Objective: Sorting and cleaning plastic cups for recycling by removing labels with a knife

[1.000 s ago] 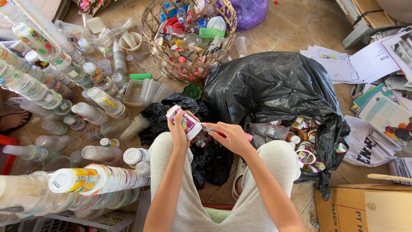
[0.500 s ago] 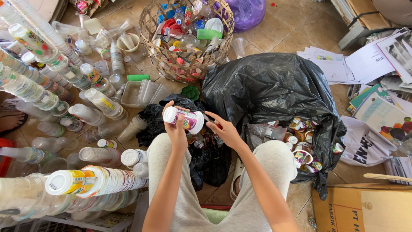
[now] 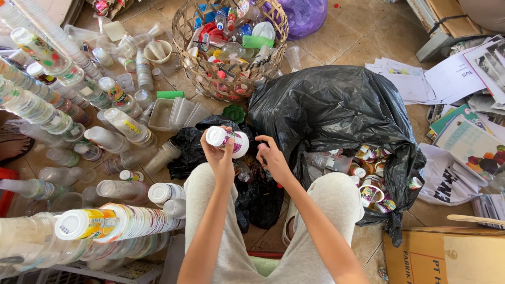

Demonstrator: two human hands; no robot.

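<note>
tiled floor strewn with sorted plastic surrounds the seated person, knees in grey trousers nearest. just above the lap, the left hand [image 3: 220,158] wraps its fingers round a small white plastic cup [image 3: 227,141], held on its side, long axis running left to right, one end toward the left. the right hand [image 3: 271,158] hovers beside it, fingers loosely curled and empty. this looks like inspecting the cup mid-sort; placing it calls for choosing a pile. beyond lie stacked cups [image 3: 113,223], a black bag [image 3: 336,115], a wicker basket [image 3: 189,63].
</note>
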